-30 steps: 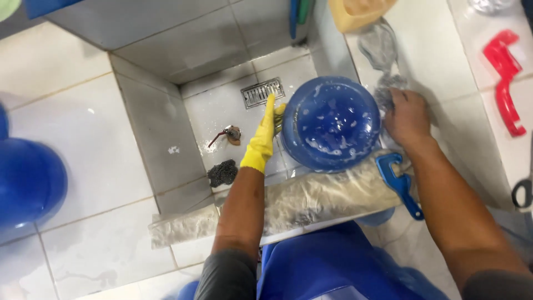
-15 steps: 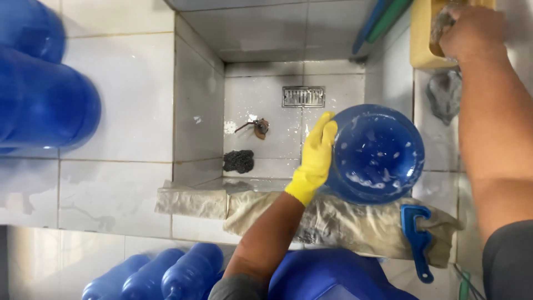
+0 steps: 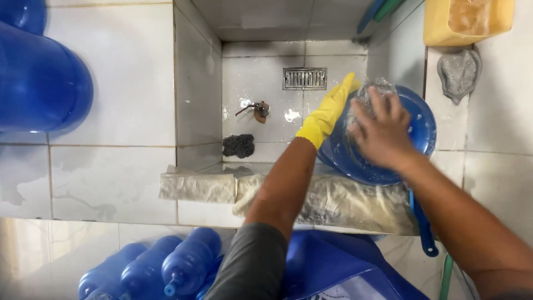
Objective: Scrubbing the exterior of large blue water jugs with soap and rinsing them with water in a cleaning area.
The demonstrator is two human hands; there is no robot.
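A large blue water jug [image 3: 413, 125] lies with its round base facing up over a tiled wash pit [image 3: 266, 83]. My left hand [image 3: 327, 111], in a yellow rubber glove, holds the jug's left rim. My right hand [image 3: 377, 133], bare, presses a soapy mesh scrubber [image 3: 371, 89] against the jug's base. The jug rests on a wet cloth [image 3: 333, 197] draped over the pit's front ledge.
A floor drain [image 3: 304, 78], a small tap [image 3: 256, 110] and a dark scouring pad [image 3: 239, 145] lie in the pit. More blue jugs stand at left [image 3: 39, 83] and bottom [image 3: 166, 261]. A yellow tub [image 3: 466, 19] and grey sponge [image 3: 458, 72] sit at top right. A blue brush handle [image 3: 422, 222] hangs beside the cloth.
My right hand came down from the yellow tub at upper right onto the jug's base with the scrubber. The gloved left hand stayed on the rim.
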